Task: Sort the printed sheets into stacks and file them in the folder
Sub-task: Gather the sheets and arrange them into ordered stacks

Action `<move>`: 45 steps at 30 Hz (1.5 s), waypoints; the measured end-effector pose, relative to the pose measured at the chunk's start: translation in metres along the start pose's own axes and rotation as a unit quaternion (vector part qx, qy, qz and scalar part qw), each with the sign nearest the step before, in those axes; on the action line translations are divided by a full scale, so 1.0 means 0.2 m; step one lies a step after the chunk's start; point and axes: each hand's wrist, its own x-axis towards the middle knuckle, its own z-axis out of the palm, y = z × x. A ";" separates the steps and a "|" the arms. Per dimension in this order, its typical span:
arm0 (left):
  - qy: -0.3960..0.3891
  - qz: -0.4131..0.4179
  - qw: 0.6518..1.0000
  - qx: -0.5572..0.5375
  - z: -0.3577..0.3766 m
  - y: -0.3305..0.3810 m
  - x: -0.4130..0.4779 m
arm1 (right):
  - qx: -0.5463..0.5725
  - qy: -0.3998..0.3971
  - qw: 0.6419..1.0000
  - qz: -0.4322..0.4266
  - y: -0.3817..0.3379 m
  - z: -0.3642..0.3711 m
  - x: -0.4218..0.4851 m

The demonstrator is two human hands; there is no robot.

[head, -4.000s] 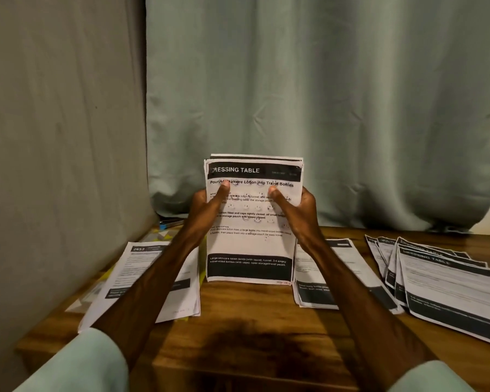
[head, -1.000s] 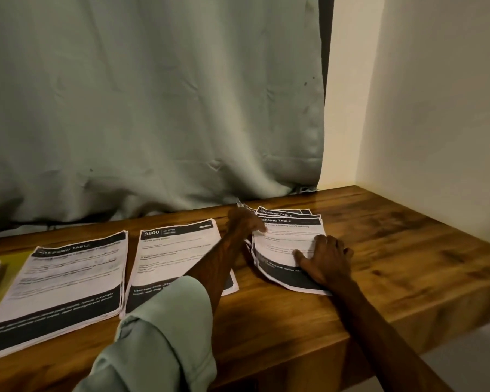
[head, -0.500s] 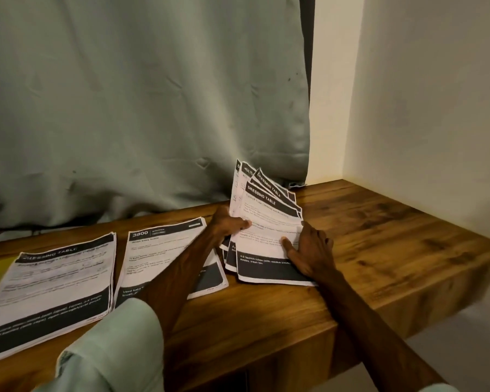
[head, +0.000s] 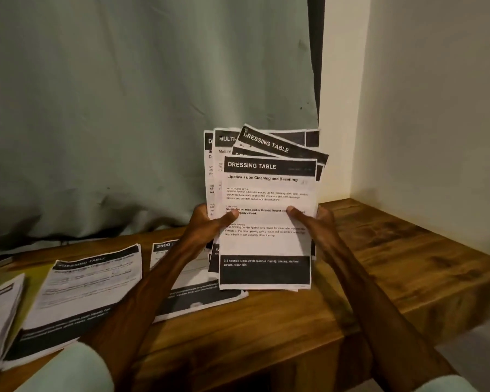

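Wooden table (head: 393,264) | fanned printed sheets (head: 266,193) upright over it | pinched at side edges by left hand (head: 207,224), right hand (head: 314,224) | flat stack (head: 88,287) on it

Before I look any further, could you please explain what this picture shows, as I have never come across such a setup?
There is no machine here. A person works with bare hands, and the picture comes from a camera worn on the head, looking forward and down. The left hand and right hand grip an untidy bundle of printed sheets, held upright above a wooden table. Both thumbs rest on the front sheet, headed "DRESSING TABLE". On the table lie a stack with the same heading, a partly covered sheet marked 3800, and another stack at the far left edge. A pale green curtain hangs behind.
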 end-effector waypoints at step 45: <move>0.105 -0.123 0.980 0.117 -0.89 -0.24 -0.49 | 0.003 -0.230 0.960 0.160 0.29 0.84 -0.19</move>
